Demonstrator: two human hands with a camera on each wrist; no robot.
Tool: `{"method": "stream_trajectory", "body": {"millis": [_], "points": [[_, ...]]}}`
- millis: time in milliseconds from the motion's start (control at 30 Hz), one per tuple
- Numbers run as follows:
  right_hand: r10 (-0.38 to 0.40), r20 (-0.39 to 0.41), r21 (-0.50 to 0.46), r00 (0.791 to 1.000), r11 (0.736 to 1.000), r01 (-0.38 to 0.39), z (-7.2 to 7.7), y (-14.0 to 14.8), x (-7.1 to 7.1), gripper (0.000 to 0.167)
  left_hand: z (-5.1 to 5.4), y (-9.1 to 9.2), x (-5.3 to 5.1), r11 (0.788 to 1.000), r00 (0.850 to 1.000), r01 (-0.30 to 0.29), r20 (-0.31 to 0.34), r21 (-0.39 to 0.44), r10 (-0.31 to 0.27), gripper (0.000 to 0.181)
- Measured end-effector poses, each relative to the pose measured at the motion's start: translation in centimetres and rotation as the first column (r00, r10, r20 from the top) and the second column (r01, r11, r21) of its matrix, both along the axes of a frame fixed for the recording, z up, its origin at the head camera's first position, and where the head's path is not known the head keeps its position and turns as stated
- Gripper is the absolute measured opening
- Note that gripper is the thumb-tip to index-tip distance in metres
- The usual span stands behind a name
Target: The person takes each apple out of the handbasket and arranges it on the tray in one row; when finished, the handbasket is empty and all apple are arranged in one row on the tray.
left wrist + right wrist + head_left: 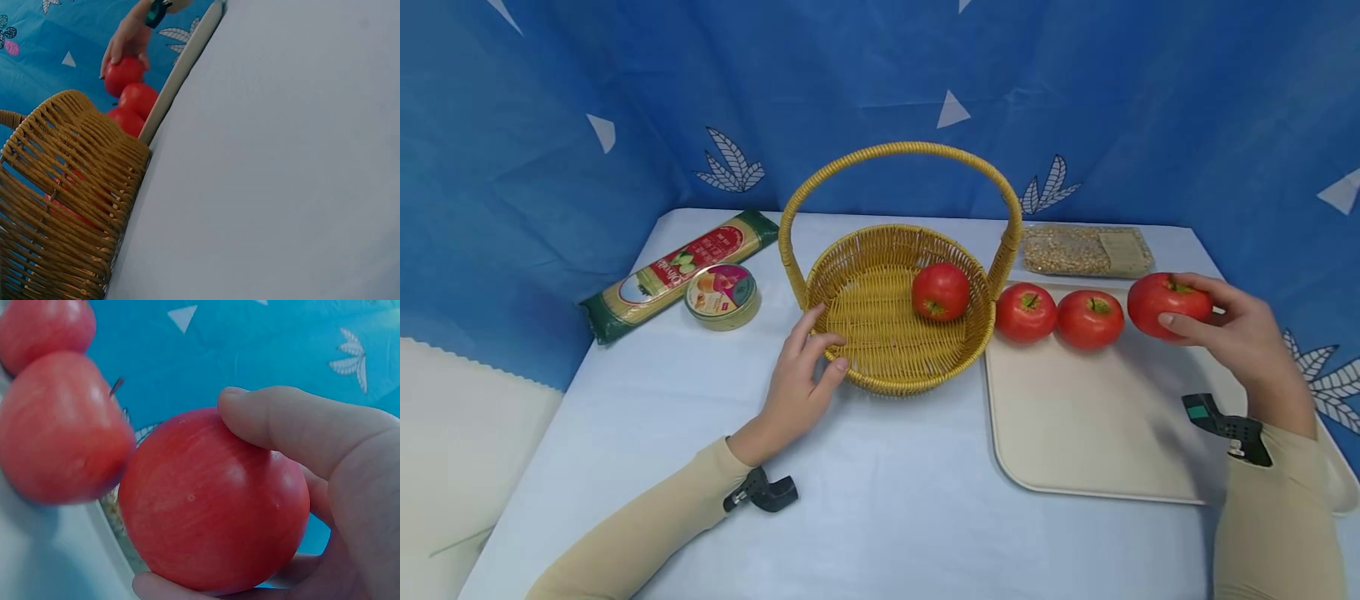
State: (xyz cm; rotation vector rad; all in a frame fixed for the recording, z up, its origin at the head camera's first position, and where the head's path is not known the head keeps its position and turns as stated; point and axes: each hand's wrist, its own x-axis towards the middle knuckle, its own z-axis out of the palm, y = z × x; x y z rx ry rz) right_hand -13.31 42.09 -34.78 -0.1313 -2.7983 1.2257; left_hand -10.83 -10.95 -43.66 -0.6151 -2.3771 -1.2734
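My right hand (1236, 333) grips a red apple (1168, 306) over the tray's far side, thumb on the near face. In the right wrist view the thumb and fingers wrap round this apple (212, 500). My left hand (801, 387) rests with spread fingers on the left front rim of a yellow wicker basket (895, 385); the left wrist view does not show this hand. Inside the basket, toward the right, lies an apple (940, 292). Two more apples, one (1026, 312) beside the basket and another (1090, 320), sit side by side at the tray's back edge.
The beige tray (1090, 425) lies right of the basket. Behind it is a clear pack of pale grains (1086, 251). Left of the basket are a green-ended pasta pack (681, 271) and a round tin (722, 297). The basket's tall handle (898, 148) arches overhead.
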Motion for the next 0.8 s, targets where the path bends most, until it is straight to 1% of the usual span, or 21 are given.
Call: {"method": "stream_trajectory", "body": {"millis": [133,233,367,433,633,700,800], "points": [[-0.003,0.024,-0.006,1.000,1.000,0.003,-0.7,0.7,-0.4,0.064,-0.1,-0.1,0.0,1.000,1.000,0.003,-0.009,0.006,-0.003,0.061],[-0.010,0.064,0.008,0.998,1.000,0.009,-1.3,1.3,-0.6,0.065,-0.1,-0.1,-0.1,1.000,1.000,0.002,-0.013,0.004,-0.002,0.061],[-0.013,0.130,0.053,0.991,0.999,0.006,-2.1,2.1,-0.8,0.072,-0.2,0.0,-0.1,1.000,1.000,0.003,-0.010,0.005,-0.003,0.061],[-0.003,0.152,0.059,0.988,0.998,-0.006,-2.5,2.3,-0.9,0.073,-0.2,0.0,-0.1,1.000,1.000,0.005,-0.007,0.003,-0.005,0.059],[0.045,0.170,0.033,0.984,0.998,-0.051,-3.3,2.5,-1.2,0.068,-0.2,-0.1,0.0,1.000,1.000,0.003,0.010,0.000,-0.003,0.044],[0.054,0.183,0.033,0.982,0.998,-0.061,-3.4,2.4,-1.3,0.069,-0.2,-0.1,0.0,1.000,1.000,0.001,0.012,-0.001,-0.001,0.042],[0.074,0.181,0.051,0.981,0.995,-0.084,-3.5,2.5,-1.4,0.069,0.0,-0.1,0.0,1.000,1.000,0.000,0.011,-0.003,0.000,0.043]]}}
